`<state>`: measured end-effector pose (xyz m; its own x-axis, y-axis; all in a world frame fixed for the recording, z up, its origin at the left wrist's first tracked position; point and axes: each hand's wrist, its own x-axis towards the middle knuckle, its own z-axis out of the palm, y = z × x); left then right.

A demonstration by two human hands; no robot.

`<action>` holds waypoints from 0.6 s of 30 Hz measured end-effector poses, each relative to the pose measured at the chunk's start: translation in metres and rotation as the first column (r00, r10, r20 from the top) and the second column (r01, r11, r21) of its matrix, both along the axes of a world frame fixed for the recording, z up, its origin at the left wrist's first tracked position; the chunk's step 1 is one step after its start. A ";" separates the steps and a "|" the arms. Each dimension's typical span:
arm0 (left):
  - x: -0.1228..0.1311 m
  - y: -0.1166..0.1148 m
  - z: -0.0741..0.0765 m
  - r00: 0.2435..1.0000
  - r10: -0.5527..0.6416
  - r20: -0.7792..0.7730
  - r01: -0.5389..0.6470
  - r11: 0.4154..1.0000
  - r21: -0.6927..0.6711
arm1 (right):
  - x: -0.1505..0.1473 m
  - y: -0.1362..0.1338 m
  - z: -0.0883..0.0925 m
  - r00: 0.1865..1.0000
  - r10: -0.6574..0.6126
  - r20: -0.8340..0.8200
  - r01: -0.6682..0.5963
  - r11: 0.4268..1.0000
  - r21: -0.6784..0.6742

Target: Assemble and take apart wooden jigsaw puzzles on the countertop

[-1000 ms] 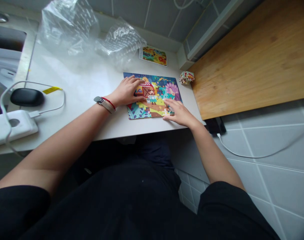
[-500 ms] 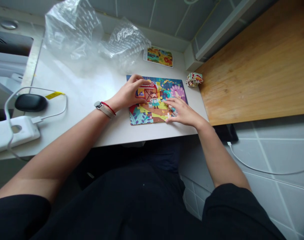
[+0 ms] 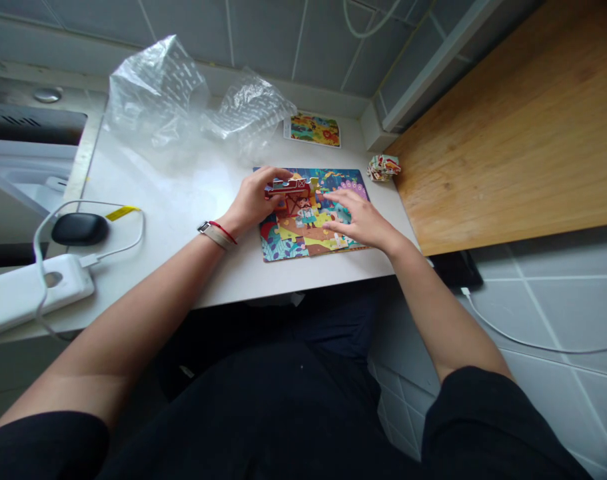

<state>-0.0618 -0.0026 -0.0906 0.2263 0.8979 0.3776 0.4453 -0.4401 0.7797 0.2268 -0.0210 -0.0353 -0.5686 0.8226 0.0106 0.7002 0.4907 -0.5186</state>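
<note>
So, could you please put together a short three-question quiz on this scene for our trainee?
1. True or false: the left hand has a red band at its wrist.
2. Which lies nearest the puzzle: A, the black oval case; B, the printed card; C, the yellow tag?
3. Where is the right hand, and how are its fingers held?

Key: 1. True. 2. B. 3. Over the puzzle, fingers and thumb apart.

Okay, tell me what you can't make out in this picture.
All in the head view:
Puzzle: part of its left side is hidden by the left hand, part of its right side by the right hand.
Card: any lettering is too small and blurred to read.
White box: one end is cut off by the left edge.
Board: cut off by the right edge.
</note>
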 end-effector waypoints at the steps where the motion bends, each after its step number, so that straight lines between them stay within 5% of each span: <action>1: 0.000 0.000 0.000 1.000 -0.001 0.026 0.002 1.000 -0.018 | -0.006 0.007 -0.002 0.998 -0.040 -0.048 0.041 0.999 0.017; 5: 0.002 0.000 -0.003 0.990 -0.013 0.142 0.023 0.997 -0.070 | -0.033 0.038 -0.022 0.948 -0.170 -0.270 0.160 0.985 -0.058; 10: 0.000 0.003 -0.002 0.945 0.049 0.325 0.015 0.981 -0.193 | -0.055 0.066 -0.037 0.850 -0.218 -0.480 0.154 0.973 -0.170; 18: -0.012 0.012 0.000 0.833 0.233 0.502 -0.039 0.929 -0.367 | -0.081 0.076 -0.049 0.656 -0.324 -0.682 0.166 0.943 -0.289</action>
